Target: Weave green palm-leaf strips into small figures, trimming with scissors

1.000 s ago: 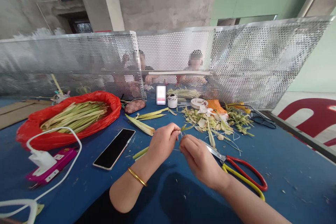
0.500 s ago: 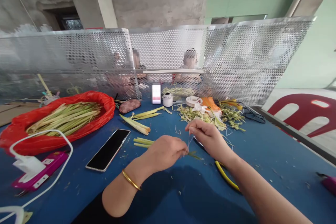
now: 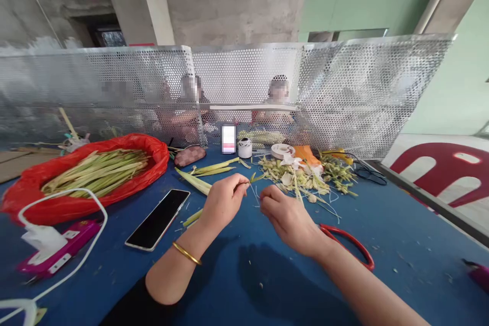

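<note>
My left hand (image 3: 225,196), with a gold bangle at the wrist, pinches a small green leafy stalk end (image 3: 254,179) between thumb and fingertips. A thin pale thread (image 3: 255,194) hangs below it, towards my right fingers. My right hand (image 3: 284,214) is closed beside it, knuckles up. From behind that wrist a red loop handle of what look like scissors (image 3: 361,249) sticks out; the blades are hidden under the hand. Cut green stalks (image 3: 193,217) lie partly behind my left forearm. Longer pale-green leaves (image 3: 191,179) lie just beyond.
A red plastic bag (image 3: 158,163) full of long leaves stands left. Near it are a phone (image 3: 158,219) and a purple power strip (image 3: 61,254) with a white cable. Plant scraps (image 3: 290,175), a tape roll (image 3: 282,151) and a white jar (image 3: 245,148) sit before the perforated metal screen (image 3: 244,76).
My left hand has risen away from me, bringing the leafy end up. My right hand has dropped lower and turned knuckles-up. A red handle shows by its wrist where a yellow one showed before.
</note>
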Available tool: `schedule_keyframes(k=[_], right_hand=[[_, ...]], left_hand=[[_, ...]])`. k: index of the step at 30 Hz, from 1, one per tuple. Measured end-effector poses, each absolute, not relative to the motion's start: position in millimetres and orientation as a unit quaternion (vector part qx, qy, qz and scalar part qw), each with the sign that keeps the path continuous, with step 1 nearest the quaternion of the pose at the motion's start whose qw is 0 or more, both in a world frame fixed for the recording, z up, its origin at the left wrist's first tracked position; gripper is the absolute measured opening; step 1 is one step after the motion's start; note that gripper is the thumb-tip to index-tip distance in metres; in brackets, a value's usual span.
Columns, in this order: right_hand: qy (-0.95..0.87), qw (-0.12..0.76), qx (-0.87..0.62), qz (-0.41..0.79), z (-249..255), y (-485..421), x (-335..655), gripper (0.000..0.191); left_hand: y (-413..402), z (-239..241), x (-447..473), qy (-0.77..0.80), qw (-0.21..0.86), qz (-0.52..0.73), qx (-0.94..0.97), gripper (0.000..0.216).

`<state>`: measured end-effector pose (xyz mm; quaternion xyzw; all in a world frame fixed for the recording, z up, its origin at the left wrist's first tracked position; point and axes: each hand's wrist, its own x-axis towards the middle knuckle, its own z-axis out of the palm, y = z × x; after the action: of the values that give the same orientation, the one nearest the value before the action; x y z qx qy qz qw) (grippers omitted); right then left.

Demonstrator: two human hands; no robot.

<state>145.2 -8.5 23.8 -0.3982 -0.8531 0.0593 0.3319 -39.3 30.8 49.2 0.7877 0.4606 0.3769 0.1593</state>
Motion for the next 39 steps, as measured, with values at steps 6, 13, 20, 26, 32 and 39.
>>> schedule_keyframes(k=[6,13,20,26,32,39], right_hand=[[-0.827,0.428,-0.319,0.177,24,-17,129,0.021],[-0.865,0.395,-0.303,0.056,23,-20,120,0.024],[-0.869,0.398,-0.292,0.040,21,-25,115,0.022],[-0.702,0.486,-0.368,0.369,33,-15,136,0.026],[-0.358,0.527,-0.299,0.711,27,10,164,0.018],[-0.310,0.545,-0.269,0.731,10,9,140,0.018]], left_hand=[[30,35,-32,0.474,0.127,0.316,0.812,0.017],[24,33,-27,0.473,0.072,0.296,0.827,0.022],[21,34,-27,0.477,0.016,0.247,0.843,0.027],[20,35,-28,0.371,0.027,0.155,0.915,0.019],[15,46,-29,0.273,0.265,0.216,0.899,0.017],[23,50,-32,0.405,0.282,0.374,0.785,0.018]])
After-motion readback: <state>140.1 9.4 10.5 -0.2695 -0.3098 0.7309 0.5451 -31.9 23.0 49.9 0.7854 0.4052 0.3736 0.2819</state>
